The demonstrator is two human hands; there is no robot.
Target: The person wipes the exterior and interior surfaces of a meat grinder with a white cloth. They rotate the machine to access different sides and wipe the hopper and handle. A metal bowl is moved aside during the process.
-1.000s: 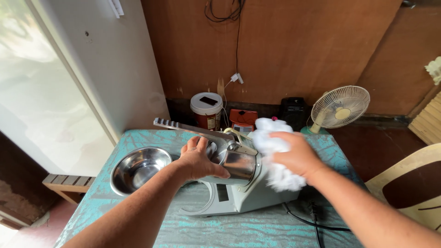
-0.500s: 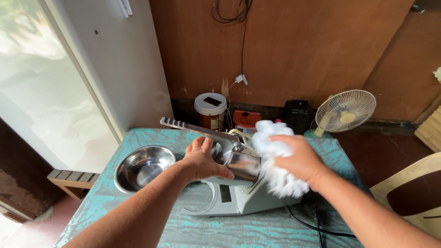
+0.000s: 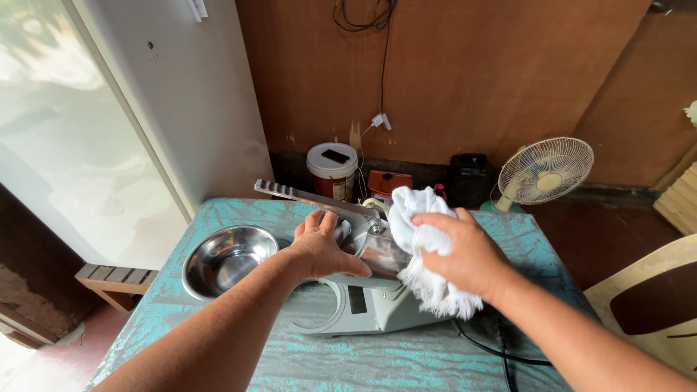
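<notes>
Looking down from the head view, much of the grey machine (image 3: 363,305) on the table (image 3: 406,363) is hidden: the two hands and a white cloth (image 3: 425,254) cover its shiny metal top (image 3: 381,250), and what that top part is cannot be made out. A long metal handle (image 3: 305,196) sticks out from behind the machine toward the back left. The black cord (image 3: 501,352) runs off the lower edge of the picture, right of the machine.

The left hand (image 3: 323,250) lies flat on the machine's left shoulder, fingers spread and loose, its grip clasping nothing but bracing the metal. The right hand (image 3: 465,254) has its grip bunched around the cloth, pressing it against the right side of the metal top; the cloth hangs below the palm over the machine's body.

Just left of the machine sits a steel bowl (image 3: 226,260). Behind the machine, past the table, stand a lidded tub (image 3: 332,170) and a small fan (image 3: 544,173).
</notes>
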